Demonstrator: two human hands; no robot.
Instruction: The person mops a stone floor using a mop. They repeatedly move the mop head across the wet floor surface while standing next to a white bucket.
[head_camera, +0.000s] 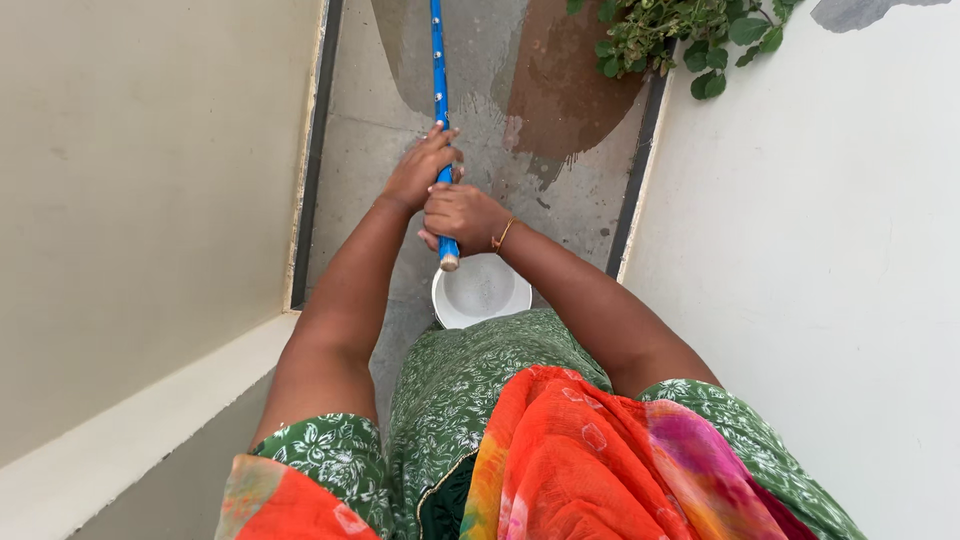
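Handle: blue pole with small pale dots, running from the top edge down to a pale tip just above the bucket; both hands grip its lower end.
Left hand: left hand sits higher on the pole, fingers wrapped tight around it.
Right hand: right hand sits just below and touching the left, fingers curled shut around the pole near its tip; a thin gold bangle circles the wrist.
Bucket: white round bucket stands on the floor directly under the pole's end, partly hidden by the green dress; whether it holds anything I cannot tell.
Floor: grey concrete floor of a narrow passage, with a dark wet patch ahead of the hands.
Walls: cream wall on the left, white wall on the right, each with a dark strip along its base.
Plant: green leafy plant at the top, hanging over the wet patch.
Clothing: green floral dress and orange scarf fill the bottom.
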